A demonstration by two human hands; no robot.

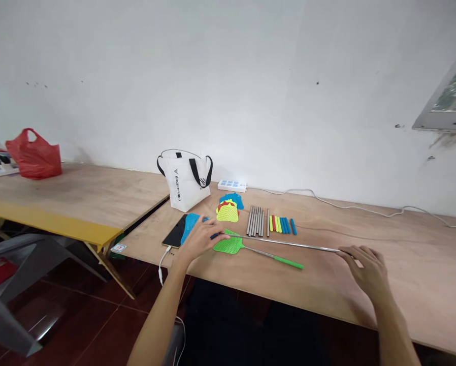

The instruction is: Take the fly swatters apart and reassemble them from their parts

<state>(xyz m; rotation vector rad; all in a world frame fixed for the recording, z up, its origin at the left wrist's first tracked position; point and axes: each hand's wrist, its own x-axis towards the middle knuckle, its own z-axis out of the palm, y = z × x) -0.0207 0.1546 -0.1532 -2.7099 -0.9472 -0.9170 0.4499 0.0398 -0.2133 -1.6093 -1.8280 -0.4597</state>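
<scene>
My left hand (203, 238) is closed on the neck of a blue fly swatter head (190, 223), where a long metal telescopic rod (289, 244) joins it. At the rod's other end, my right hand (367, 269) pinches the tip. The rod is stretched out between both hands, above the table. Under it lies a green fly swatter (228, 245) with a metal shaft and a green grip. Behind the rod are several metal tubes (255, 221) side by side, and a row of yellow, red and blue grips (282, 224). Yellow, red and blue swatter heads (228, 212) lie stacked farther back.
A black phone (174, 233) with a white cable lies left of my left hand. Behind stand a white bag (186, 183) and a power strip (231, 185). To the left are another table (79, 198), a red plastic bag (35, 155) and a grey chair (18, 274).
</scene>
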